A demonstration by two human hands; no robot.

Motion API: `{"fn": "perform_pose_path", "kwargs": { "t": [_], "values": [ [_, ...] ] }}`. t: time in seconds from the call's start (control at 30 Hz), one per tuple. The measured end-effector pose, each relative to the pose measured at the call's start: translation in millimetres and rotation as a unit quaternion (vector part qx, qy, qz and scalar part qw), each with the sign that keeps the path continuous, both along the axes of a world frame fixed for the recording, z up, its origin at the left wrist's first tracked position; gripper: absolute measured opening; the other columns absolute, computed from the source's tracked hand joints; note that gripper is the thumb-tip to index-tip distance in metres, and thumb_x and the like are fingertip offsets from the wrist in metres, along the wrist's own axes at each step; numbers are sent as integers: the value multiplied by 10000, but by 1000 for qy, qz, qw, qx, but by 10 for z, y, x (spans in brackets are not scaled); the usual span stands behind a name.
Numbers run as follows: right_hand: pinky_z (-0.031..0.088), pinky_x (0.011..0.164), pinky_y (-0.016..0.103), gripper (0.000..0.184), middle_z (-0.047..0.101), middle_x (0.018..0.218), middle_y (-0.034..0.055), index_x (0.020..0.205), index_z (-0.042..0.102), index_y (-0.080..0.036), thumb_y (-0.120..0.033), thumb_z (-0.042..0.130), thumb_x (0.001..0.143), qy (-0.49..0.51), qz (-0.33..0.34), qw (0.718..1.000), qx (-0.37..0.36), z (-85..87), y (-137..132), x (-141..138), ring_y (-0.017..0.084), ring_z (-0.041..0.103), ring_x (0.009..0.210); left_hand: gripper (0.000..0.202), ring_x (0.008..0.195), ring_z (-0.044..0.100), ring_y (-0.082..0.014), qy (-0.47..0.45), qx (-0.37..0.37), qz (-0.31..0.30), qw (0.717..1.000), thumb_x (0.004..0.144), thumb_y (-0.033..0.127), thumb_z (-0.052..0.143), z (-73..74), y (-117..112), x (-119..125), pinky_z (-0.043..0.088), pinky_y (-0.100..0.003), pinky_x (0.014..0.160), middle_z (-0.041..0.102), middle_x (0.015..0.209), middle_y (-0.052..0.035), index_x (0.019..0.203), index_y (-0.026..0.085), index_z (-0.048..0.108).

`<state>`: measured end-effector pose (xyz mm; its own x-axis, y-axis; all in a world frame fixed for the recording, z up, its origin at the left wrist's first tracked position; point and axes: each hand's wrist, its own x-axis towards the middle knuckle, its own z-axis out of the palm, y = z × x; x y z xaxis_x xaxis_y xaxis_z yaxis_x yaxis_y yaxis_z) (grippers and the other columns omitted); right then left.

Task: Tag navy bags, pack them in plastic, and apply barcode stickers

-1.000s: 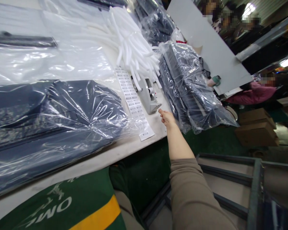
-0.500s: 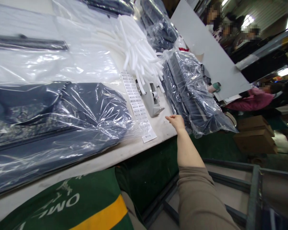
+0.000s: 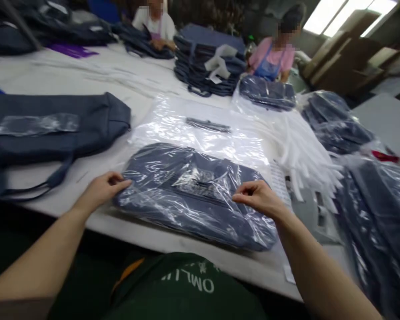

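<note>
The left hand (image 3: 102, 191) is half-closed, its fingertips on the near left end of a plastic-wrapped navy bag (image 3: 193, 198), though whether they grip the plastic I cannot tell. The right hand (image 3: 258, 198) is also half-curled, at the bag's right end, thumb and fingers drawn together over the wrap; any pinch is too unclear to call. The bag lies flat on a white table (image 3: 183, 242), between the hands and just ahead of them. Beyond it, away from both hands, a clear plastic sheet (image 3: 200, 144) spreads over the table, with a dark strip (image 3: 208, 125) lying on it. Left of the left hand lies an unwrapped navy bag (image 3: 53, 129), its strap trailing toward the table's near edge. Right of the right hand are a bundle of white foam tubes (image 3: 303, 155) and a barcode strip (image 3: 278, 184), with wrapped bags (image 3: 370, 222) farther right. Well ahead of the hands, a co-worker (image 3: 275, 58) sits behind stacked navy bags (image 3: 206, 62).
</note>
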<state>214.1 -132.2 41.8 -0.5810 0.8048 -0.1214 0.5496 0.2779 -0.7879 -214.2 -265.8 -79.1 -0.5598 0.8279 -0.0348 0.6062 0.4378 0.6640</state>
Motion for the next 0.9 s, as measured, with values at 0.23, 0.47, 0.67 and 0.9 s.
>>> {"fn": "perform_pose_path", "kwargs": {
  "t": [0.23, 0.47, 0.67, 0.9],
  "values": [
    [349, 523, 214, 227, 601, 599, -23, 700, 724, -173, -397, 754, 687, -75, 311, 947, -30, -117, 124, -2034, 94, 485, 565, 388, 706, 547, -168, -42, 48, -19, 998, 701, 563, 625, -113, 44, 23, 384, -263, 652, 583, 724, 10, 824, 196, 597],
    [423, 614, 239, 359, 679, 725, 9, 782, 733, -206, -523, 773, 620, -296, 428, 850, 84, -583, 72, -3161, 173, 611, 724, 299, 773, 559, -209, -56, 76, -36, 995, 731, 479, 605, -120, -38, 36, 417, -307, 713, 592, 772, -23, 833, 198, 593],
    [499, 770, 366, 609, 711, 962, 156, 831, 726, -175, -596, 844, 408, -380, 248, 877, 158, -832, 424, -3200, 336, 647, 940, 253, 817, 540, -229, -35, 105, -42, 993, 747, 437, 613, -301, -65, 31, 417, -343, 765, 573, 785, -35, 837, 201, 599],
    [520, 782, 423, 257, 711, 929, 102, 891, 720, -300, -488, 679, 720, -237, 68, 959, 137, -638, 496, -2099, 299, 656, 936, 299, 978, 530, -255, -48, 148, -8, 988, 727, 414, 677, -417, -88, 48, 432, -390, 903, 580, 970, -61, 936, 211, 609]
  ]
}}
